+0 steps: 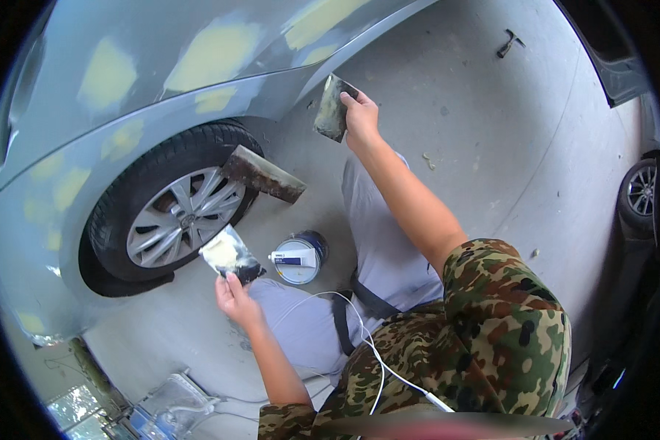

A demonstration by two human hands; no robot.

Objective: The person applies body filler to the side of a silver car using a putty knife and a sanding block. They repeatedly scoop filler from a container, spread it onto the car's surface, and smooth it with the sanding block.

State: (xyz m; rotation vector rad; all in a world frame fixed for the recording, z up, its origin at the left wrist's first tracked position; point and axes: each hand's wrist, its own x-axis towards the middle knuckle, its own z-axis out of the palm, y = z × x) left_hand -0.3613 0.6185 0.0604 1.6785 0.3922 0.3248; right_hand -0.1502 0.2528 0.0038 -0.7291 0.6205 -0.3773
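In my left hand (236, 302) I grip a flat putty spreader (231, 253) by its dark edge, and pale yellow putty lies on its face. My right hand (361, 121) is raised and closed round a second spreader (331, 110), dark and smeared with dried filler. The first one is close to the wheel (187, 209) of a grey car; the other hangs out over the floor, right of the fender. Pale yellow filler patches (216, 53) cover parts of the car's panel (150, 70). A wide, stained flat blade (265, 176) leans against the tyre (143, 163).
A round can (298, 275) stands beside my knee with a white and blue tube (293, 257) on its lid. A hammer (510, 44) lies far right on the floor. A clear-walled box with cables (172, 400) sits lower left. Another car's wheel (640, 189) shows at right.
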